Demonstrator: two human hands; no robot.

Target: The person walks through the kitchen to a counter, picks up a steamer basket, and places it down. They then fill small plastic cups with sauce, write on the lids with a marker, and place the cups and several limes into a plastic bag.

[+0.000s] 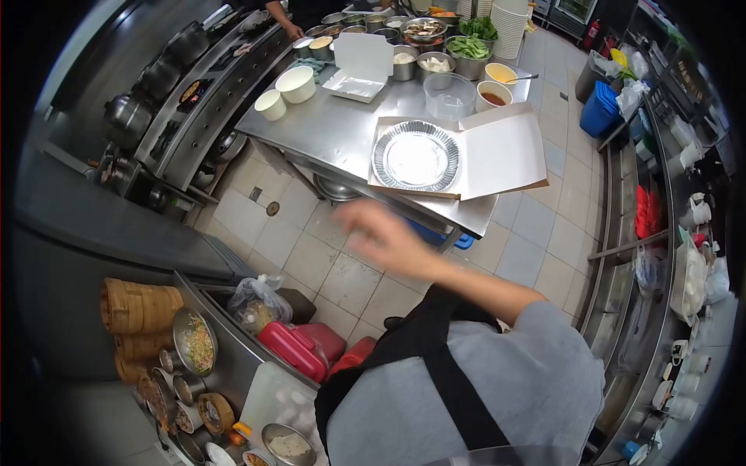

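Observation:
My right hand reaches across my front above the tiled floor, short of the steel table. It is blurred; its fingers look loosely bent and apart, with nothing visible in them. My left hand is out of view. Closest to my right hand on the table lies an open white carton, its lid folded back to the right. A round foil tray with a crimped rim sits in the carton. Behind these stand a clear plastic bowl and a tub of dark red sauce.
White tubs and another open box stand farther back, near several food-filled metal pots. Stoves line the left, where a co-worker's hand shows. Bamboo steamers and a red case are at lower left.

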